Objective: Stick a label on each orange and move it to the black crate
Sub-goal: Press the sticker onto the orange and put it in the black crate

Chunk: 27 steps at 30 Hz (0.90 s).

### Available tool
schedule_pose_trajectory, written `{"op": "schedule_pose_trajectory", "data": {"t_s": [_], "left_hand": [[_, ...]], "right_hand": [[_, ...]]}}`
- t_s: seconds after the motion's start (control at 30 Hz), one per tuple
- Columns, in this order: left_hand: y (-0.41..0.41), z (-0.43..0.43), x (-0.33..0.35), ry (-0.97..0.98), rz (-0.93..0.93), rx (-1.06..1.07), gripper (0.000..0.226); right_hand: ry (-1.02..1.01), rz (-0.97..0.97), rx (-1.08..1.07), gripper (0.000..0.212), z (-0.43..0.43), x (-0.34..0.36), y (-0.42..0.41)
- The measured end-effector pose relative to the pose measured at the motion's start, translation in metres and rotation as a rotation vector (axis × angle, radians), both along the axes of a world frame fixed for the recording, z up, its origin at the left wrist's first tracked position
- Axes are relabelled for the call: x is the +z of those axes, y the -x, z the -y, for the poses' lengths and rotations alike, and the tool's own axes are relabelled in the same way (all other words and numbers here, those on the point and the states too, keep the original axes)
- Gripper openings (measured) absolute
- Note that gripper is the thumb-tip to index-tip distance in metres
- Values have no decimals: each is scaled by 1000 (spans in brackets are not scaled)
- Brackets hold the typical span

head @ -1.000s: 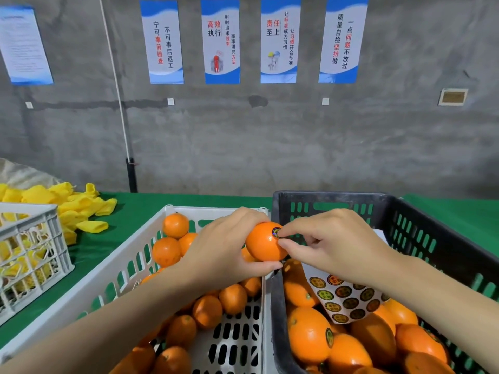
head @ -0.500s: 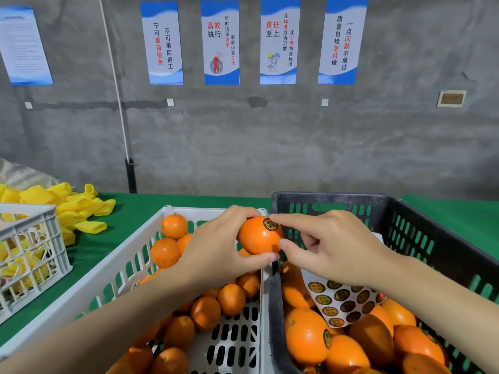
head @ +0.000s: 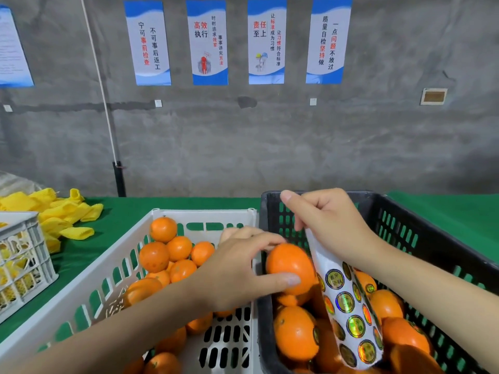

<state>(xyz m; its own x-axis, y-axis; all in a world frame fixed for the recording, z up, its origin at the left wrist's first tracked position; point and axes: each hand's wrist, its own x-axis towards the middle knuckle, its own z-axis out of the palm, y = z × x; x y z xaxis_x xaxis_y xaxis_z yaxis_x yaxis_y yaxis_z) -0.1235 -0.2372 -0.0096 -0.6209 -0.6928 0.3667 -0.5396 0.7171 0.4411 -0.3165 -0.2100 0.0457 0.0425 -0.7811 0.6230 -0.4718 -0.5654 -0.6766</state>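
Note:
My left hand [head: 243, 268] grips an orange [head: 290, 267] with thumb and fingers, just inside the left wall of the black crate [head: 421, 236], above several labelled oranges [head: 295, 332] lying in it. My right hand [head: 328, 225] is lifted over the crate and holds a white label sheet [head: 348, 309] that hangs down, covered with round shiny stickers. The white crate [head: 205, 214] on the left holds several unlabelled oranges [head: 163, 229]. The label on the held orange is out of sight.
A green cloth [head: 129, 211] covers the table. Yellow foam sleeves [head: 64, 214] are heaped at the far left, behind a second white crate [head: 24, 255] holding more of them. A grey wall with posters stands close behind the table.
My left hand has carried the orange down and right, from above the crates' shared edge into the black crate. My right hand has let go of the orange and risen with the sheet.

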Motion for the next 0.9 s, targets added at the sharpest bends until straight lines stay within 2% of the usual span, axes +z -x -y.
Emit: {"op": "schedule_pose_trajectory", "data": {"t_s": [0.13, 0.2, 0.37, 0.53, 0.63, 0.73, 0.83, 0.9], "left_hand": [[-1, -3, -1, 59, 117, -11, 58], [-4, -3, 0, 51, 105, -23, 59], [-5, -12, 10, -245, -269, -187, 47], [11, -20, -1, -368, -298, -296, 30], [13, -15, -8, -457, -407, -285, 19], [11, -9, -5, -485, -548, -209, 19], [8, 1, -8, -458, -614, -102, 22], [7, 5, -10, -468, -641, -94, 25]], "right_hand": [[-51, 77, 15, 57, 2, 1, -3], [-61, 129, -5, 53, 2, 5, 0], [-42, 160, -150, 55, 8, 3, 3], [-50, 107, -260, 57, 16, -8, 5], [-16, 100, -260, 49, 17, -8, 7], [65, -34, -302, 23, 10, -8, 6], [229, -293, -379, 39, 6, -9, 4], [281, -364, -329, 33, 4, -7, 2]]}}
